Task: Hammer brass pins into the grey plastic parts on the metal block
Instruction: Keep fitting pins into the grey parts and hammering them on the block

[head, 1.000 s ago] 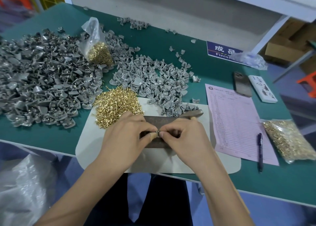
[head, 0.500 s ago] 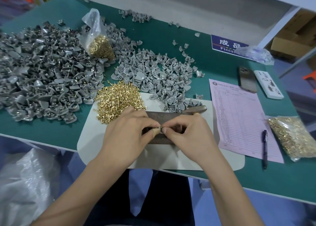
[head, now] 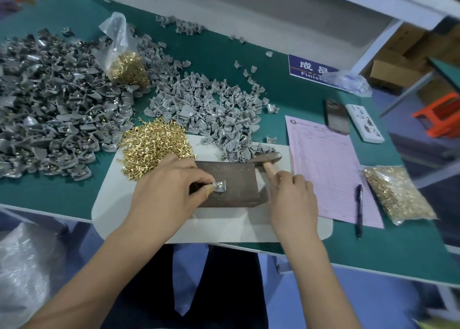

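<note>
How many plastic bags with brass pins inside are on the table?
2. One bag lies far left among the grey parts; the other bag lies at the right edge, beside the pen. Others may be hidden.

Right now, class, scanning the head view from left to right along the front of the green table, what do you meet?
Loose brass pins → left hand → grey plastic part on the metal block → right hand → pink form → pen → bagged pins.
</note>
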A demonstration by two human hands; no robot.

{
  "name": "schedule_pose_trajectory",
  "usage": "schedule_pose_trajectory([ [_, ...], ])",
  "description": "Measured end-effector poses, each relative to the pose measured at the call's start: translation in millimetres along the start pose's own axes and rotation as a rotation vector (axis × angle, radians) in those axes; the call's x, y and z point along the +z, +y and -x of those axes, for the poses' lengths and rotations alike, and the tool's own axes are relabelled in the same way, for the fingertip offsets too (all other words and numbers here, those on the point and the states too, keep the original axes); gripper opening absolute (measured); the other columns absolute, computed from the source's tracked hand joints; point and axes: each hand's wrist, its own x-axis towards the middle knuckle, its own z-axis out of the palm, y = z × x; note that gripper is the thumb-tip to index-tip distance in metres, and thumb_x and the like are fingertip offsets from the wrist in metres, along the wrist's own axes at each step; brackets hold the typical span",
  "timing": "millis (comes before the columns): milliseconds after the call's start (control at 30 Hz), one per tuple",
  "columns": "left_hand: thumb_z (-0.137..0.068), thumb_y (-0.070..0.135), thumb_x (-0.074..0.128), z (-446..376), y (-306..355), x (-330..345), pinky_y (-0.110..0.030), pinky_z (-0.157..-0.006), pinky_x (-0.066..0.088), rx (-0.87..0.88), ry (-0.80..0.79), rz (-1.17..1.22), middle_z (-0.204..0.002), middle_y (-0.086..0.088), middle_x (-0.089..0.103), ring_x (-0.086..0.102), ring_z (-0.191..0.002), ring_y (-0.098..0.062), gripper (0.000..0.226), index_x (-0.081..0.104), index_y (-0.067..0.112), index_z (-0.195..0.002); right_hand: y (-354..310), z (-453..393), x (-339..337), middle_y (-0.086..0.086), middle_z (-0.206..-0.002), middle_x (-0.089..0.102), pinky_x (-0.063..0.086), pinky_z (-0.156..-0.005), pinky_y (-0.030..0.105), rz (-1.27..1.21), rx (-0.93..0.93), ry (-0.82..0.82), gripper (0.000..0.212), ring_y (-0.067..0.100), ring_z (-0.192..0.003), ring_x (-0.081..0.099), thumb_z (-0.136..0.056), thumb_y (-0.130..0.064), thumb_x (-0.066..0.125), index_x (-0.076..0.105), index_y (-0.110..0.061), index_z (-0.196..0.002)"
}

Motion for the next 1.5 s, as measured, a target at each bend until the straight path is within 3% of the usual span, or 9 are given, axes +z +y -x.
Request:
schedule_pose_trajectory([
  [133,-0.084,0.048,0.072,0.0,1.7,-0.3,-0.022,-0.050,0.032,0.000,0.011,0.002,-0.078,0.020,0.057,0.043,-0.084,-0.007,0.007,0.075,0.042,-0.088,7.6,-1.3,-9.4,0.012,-0.123,0.046,0.039,-0.071,0.041,-0.101,0.076,0.013,0.028,0.033,-0.089,0.054,-0.102,-0.009,0.045,0.048,-0.012,-0.130],
  [267,-0.083,0.049,0.073,-0.8,1.1,-0.3,-0.022,-0.050,0.031,0.015,0.018,-0.013,-0.077,0.020,0.057,0.043,-0.083,-0.008,0.009,0.076,0.042,-0.089,23.4,14.8,-24.0,-0.006,-0.102,0.062,0.044,-0.062,0.040,-0.486,-0.035,0.144,0.023,0.017,-0.077,0.058,-0.106,-0.039,0.040,0.049,-0.031,-0.125],
  [367,-0.082,0.050,0.074,-3.2,-0.2,-0.8,-0.022,-0.051,0.030,0.034,0.020,-0.027,-0.076,0.021,0.057,0.045,-0.083,-0.010,0.010,0.076,0.042,-0.089,21.4,33.8,-37.4,-0.022,-0.087,0.065,0.048,-0.064,0.024,-0.711,-0.226,0.090,0.017,0.003,-0.079,0.060,-0.101,-0.056,0.045,0.051,-0.055,-0.117],
  [533,-0.081,0.050,0.075,-5.9,-1.6,-0.9,-0.023,-0.051,0.032,0.036,0.018,-0.049,-0.075,0.023,0.058,0.046,-0.084,-0.010,0.011,0.076,0.044,-0.090,5.3,51.2,-30.8,-0.015,-0.070,0.056,0.043,-0.057,0.037,-0.637,-0.331,0.034,0.028,0.013,-0.061,0.049,-0.104,-0.055,0.041,0.055,-0.049,-0.127],
  [767,-0.081,0.049,0.077,-6.2,-1.9,-0.6,-0.031,-0.057,0.045,0.051,0.023,-0.035,-0.078,0.020,0.062,0.048,-0.086,-0.013,0.012,0.077,0.042,-0.091,-2.5,60.5,-24.6,-0.021,-0.112,0.072,0.058,-0.075,0.041,-0.600,-0.342,0.144,0.039,0.009,-0.092,0.069,-0.104,-0.048,0.043,0.042,-0.059,-0.142],
  [867,-0.081,0.048,0.077,-6.2,-2.5,-1.2,-0.031,-0.056,0.045,0.065,0.018,-0.046,-0.078,0.020,0.061,0.048,-0.085,-0.013,0.013,0.078,0.042,-0.092,-5.3,61.7,-19.6,-0.017,-0.102,0.074,0.056,-0.066,0.039,-0.505,-0.371,0.117,0.040,0.011,-0.074,0.064,-0.104,-0.048,0.043,0.040,-0.062,-0.142],
  [1267,-0.081,0.050,0.076,-7.6,-2.3,-2.7,-0.028,-0.058,0.037,0.056,0.013,-0.061,-0.081,0.022,0.063,0.046,-0.087,-0.010,0.012,0.077,0.044,-0.092,-1.8,58.4,-12.8,-0.025,-0.117,0.066,0.058,-0.074,0.035,-0.609,-0.300,0.207,0.036,0.010,-0.087,0.068,-0.102,-0.057,0.038,0.044,-0.067,-0.136],
  [1400,-0.079,0.047,0.077,-7.9,-0.6,-5.5,-0.021,-0.052,0.027,0.075,0.011,-0.080,-0.079,0.022,0.063,0.047,-0.085,-0.011,0.013,0.078,0.043,-0.092,-3.7,60.5,-10.1,-0.021,-0.078,0.066,0.049,-0.060,0.030,-0.484,-0.349,0.181,0.039,0.010,-0.066,0.060,-0.101,-0.058,0.036,0.041,-0.060,-0.139],
  [1500,-0.079,0.050,0.076,-7.8,-0.6,-5.7,-0.022,-0.052,0.027,0.066,0.014,-0.084,-0.078,0.022,0.062,0.048,-0.086,-0.011,0.011,0.077,0.044,-0.089,-2.8,60.7,-9.4,-0.024,-0.079,0.063,0.047,-0.059,0.026,-0.581,-0.306,0.241,0.038,0.004,-0.065,0.056,-0.103,-0.054,0.039,0.044,-0.055,-0.141],
])
